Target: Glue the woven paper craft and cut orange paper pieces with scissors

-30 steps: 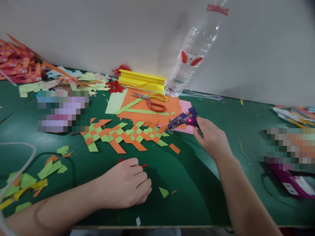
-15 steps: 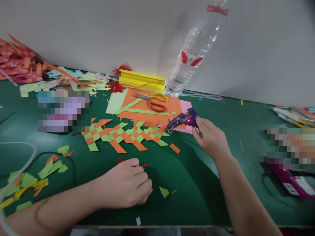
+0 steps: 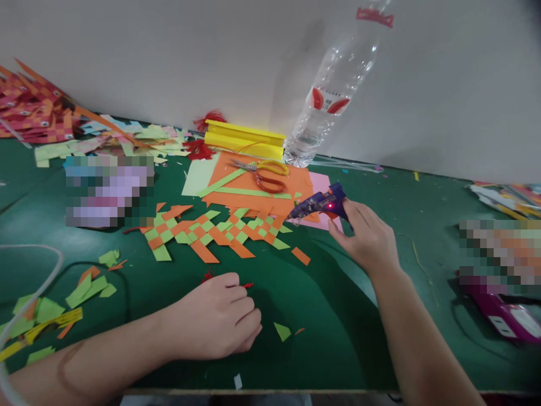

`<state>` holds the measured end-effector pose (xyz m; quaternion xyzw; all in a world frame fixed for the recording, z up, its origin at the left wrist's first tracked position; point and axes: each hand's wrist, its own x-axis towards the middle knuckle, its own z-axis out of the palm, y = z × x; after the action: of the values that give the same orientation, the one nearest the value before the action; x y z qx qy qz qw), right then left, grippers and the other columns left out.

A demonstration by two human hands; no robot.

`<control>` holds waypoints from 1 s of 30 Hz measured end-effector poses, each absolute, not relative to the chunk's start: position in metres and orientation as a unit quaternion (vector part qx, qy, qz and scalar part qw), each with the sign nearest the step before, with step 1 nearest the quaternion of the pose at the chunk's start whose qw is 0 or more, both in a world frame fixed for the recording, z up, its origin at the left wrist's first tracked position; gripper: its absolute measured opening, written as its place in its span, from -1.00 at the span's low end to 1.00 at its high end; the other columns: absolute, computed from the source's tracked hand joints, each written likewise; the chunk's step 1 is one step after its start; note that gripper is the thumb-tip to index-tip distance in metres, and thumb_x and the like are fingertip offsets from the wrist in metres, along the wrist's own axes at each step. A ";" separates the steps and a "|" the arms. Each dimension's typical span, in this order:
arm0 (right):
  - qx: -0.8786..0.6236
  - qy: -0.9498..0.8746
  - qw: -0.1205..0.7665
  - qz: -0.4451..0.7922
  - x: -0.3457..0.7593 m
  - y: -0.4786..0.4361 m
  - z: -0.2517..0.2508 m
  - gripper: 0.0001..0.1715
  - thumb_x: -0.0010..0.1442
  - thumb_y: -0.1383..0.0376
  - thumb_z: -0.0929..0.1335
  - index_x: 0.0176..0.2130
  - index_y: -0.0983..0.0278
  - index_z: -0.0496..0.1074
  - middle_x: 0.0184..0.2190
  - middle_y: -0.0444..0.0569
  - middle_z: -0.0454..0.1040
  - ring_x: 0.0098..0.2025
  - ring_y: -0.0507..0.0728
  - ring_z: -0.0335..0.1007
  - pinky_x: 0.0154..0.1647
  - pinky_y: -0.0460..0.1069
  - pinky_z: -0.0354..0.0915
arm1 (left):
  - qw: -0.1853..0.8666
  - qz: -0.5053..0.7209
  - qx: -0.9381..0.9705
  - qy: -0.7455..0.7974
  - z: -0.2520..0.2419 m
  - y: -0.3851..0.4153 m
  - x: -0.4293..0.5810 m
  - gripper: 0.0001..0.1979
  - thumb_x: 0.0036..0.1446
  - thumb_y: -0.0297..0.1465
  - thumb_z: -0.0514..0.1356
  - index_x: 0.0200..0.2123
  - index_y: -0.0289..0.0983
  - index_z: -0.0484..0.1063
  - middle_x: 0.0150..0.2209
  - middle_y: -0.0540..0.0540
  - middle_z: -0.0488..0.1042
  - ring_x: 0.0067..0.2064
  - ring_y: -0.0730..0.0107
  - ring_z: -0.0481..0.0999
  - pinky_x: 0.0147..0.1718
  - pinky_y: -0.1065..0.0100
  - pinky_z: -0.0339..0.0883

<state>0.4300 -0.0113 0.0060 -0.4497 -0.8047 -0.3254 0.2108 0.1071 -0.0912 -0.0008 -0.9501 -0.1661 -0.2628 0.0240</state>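
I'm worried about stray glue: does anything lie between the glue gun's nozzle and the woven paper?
Nothing visible. The glue gun in the right hand points its nozzle at the right end of the woven paper; the scissors lie farther back, the left hand, shut on red thread, nearer.

Green-topped table (image 3: 346,316) against a plain pale wall (image 3: 169,56), evenly lit.

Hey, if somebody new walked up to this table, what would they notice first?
Probably the orange-and-green woven paper piece sprawled mid-table, and the purple glue gun, red light glowing, gripped in the right hand just right of it. A clear plastic bottle towers against the wall behind; the left hand curls over a red scrap near the front edge.
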 end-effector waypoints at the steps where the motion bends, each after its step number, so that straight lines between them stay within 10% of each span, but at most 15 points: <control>1: -0.455 -0.802 0.212 -0.324 0.431 -0.011 0.006 -0.44 0.20 0.27 0.33 0.17 0.36 0.23 -0.16 0.15 0.53 -0.15 0.23 0.49 -0.15 0.06 0.41 | 0.023 -0.262 -0.950 -0.167 -0.001 -0.091 0.107 -0.76 0.23 -0.47 0.04 -0.48 -0.29 0.39 -0.65 0.05 0.26 -0.60 0.44 0.17 -0.53 0.31 0.04; 16: -0.730 -0.582 0.303 -0.192 0.463 0.000 0.001 -0.20 0.14 -0.07 0.30 0.14 0.45 0.26 -0.29 0.19 0.46 -0.13 0.36 0.40 -0.15 0.17 0.32 | 0.035 -0.251 -0.951 -0.176 -0.006 -0.091 0.108 -0.72 0.22 -0.46 0.03 -0.56 -0.27 0.30 -0.66 0.06 0.22 -0.60 0.45 0.15 -0.53 0.31 0.01; 30: -0.851 -0.493 0.175 -0.050 0.491 0.022 -0.022 -0.18 0.18 -0.07 0.22 0.18 0.48 0.18 0.10 0.43 0.29 0.08 0.49 0.29 -0.02 0.27 0.26 | 0.040 -0.251 -0.952 -0.171 -0.005 -0.093 0.110 -0.73 0.22 -0.47 0.03 -0.54 -0.27 0.33 -0.66 0.06 0.23 -0.60 0.44 0.15 -0.54 0.30 0.03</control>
<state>0.4908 0.0223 -0.0219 -0.8507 -0.4931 -0.0499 0.1752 0.1105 -0.0928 -0.0046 -0.9519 -0.1707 -0.2513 0.0398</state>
